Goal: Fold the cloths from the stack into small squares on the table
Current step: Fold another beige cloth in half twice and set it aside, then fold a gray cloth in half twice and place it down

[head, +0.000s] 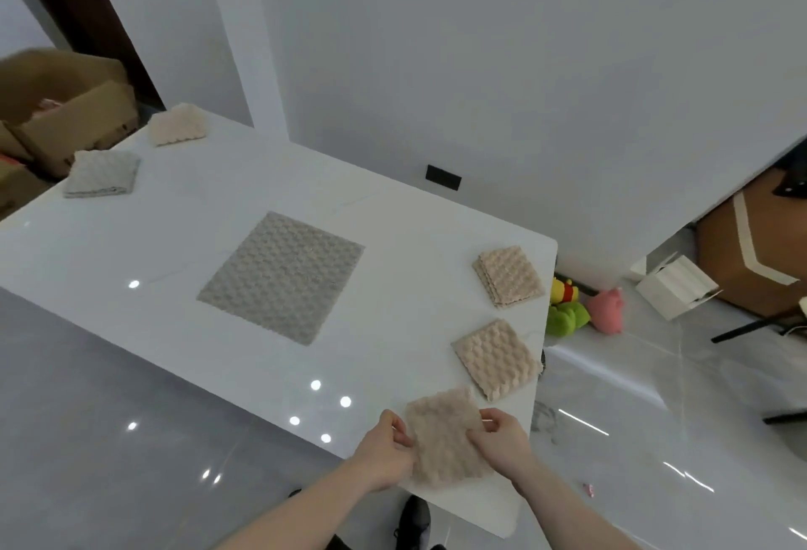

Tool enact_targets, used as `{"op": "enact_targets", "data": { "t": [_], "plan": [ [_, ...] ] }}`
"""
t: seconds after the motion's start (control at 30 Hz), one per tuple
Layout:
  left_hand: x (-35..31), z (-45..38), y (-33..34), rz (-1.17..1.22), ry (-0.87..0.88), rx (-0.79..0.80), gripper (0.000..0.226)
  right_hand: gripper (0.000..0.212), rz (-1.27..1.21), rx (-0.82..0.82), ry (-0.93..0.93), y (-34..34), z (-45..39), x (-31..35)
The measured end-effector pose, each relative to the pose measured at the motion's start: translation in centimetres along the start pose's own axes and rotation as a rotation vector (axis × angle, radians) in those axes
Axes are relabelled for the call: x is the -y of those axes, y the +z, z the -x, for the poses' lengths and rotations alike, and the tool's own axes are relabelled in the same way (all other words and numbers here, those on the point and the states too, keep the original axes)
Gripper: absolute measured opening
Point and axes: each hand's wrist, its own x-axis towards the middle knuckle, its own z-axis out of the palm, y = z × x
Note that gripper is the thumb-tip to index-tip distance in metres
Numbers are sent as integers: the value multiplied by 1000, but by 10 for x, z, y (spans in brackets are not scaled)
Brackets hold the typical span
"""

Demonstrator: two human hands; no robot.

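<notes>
- Both hands on one beige cloth (pixel 443 436) at the near corner of the white table (pixel 218 244). Left hand (pixel 386 447) pinches its left edge; right hand (pixel 498 440) pinches its right edge, fingers curled over the fabric. The cloth lies between the two grips, already a small square, flat on the tabletop.
- Step in hand, as judged: final squaring or setting down of this folded piece.
- Just beyond the right-hand grip: a second folded beige square (pixel 495 357), apart from the held one. Beyond that, a small beige pile (pixel 508 276), at least two layers.
- Ahead and left of the grip, mid-table: a grey cloth (pixel 281 276) spread open, unfolded. Probably next in line.
- Far left corner: a folded grey piece (pixel 102 174) and a folded beige piece (pixel 177 124).
- Next move calls for: letting go of both edges without disturbing the fold, then reaching forward-left for the grey cloth, taking two corners for the first half-fold.
</notes>
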Motion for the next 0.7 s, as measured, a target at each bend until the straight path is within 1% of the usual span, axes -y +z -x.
{"op": "enact_targets", "data": {
  "t": [0.07,0.17,0.23,0.3,0.37,0.43,0.5,0.57,0.7],
  "plan": [
    [0,-2,17,-6,-26,38,36,24,119,5,-41,-11,-10,-1],
    [3,-4,36,-24,-44,37,33,27,353,13,-115,-19,-25,-1],
    [5,-5,39,-14,-59,12,33,35,498,52,-150,-20,-35,-4],
    [6,-5,36,4,-70,-26,29,41,585,95,-157,-19,-44,-8],
    [7,-5,25,0,-70,-63,26,42,611,116,-158,-18,-49,-11],
    [6,-3,9,-13,-64,-102,24,45,585,113,-158,-16,-49,-10],
    [6,-1,-12,-35,-58,-144,24,59,531,80,-168,-13,-48,-5],
    [7,2,-39,-85,-48,-201,25,69,483,46,-220,-7,-47,6],
    [13,7,-103,-229,-54,-318,27,70,499,31,-353,17,-38,45]
  ]
}}
